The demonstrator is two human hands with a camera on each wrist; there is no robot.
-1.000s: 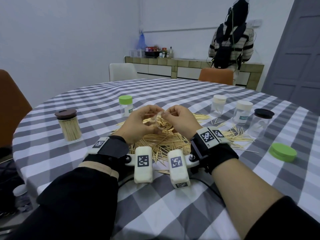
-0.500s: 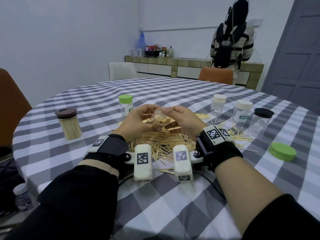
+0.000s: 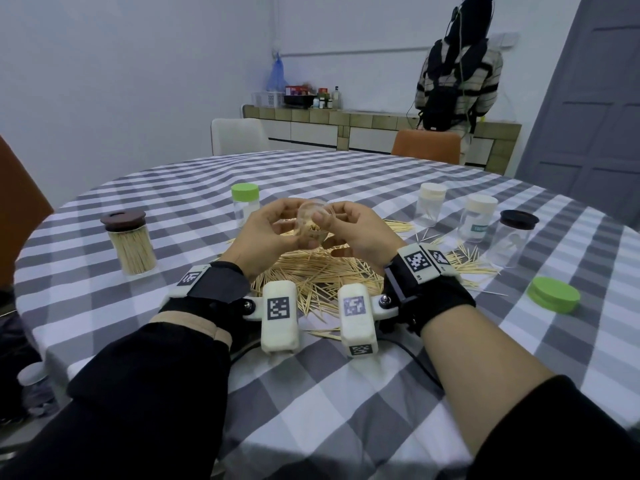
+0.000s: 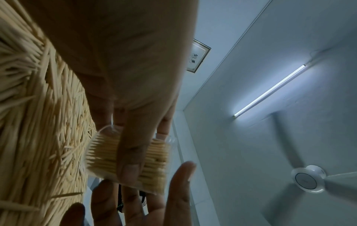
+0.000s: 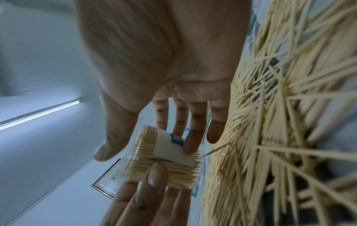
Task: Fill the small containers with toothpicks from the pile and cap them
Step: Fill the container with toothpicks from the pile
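A small clear container [image 3: 311, 226] packed with toothpicks is held in the air above the toothpick pile [image 3: 322, 277]. My left hand [image 3: 273, 233] grips it, thumb across its side [image 4: 127, 159], fingers behind. My right hand [image 3: 353, 230] meets it from the other side. Its fingers are nearly straight and a fingertip touches the white label [image 5: 170, 149], while the thumb stands off the rim. The container [image 5: 166, 160] has no cap on. A loose green cap [image 3: 554, 294] lies at the right.
On the checked tablecloth [image 3: 311, 393] stand a brown-lidded jar [image 3: 128, 244] full of toothpicks, a green-capped container [image 3: 245, 202], two white-capped ones [image 3: 431, 206] [image 3: 479, 216] and a black-lidded jar [image 3: 516, 237]. A person [image 3: 457, 71] stands at the far counter.
Both hands have lifted the container a little and turned it more upright. The right thumb and fingers have eased off the toothpicks at its mouth.
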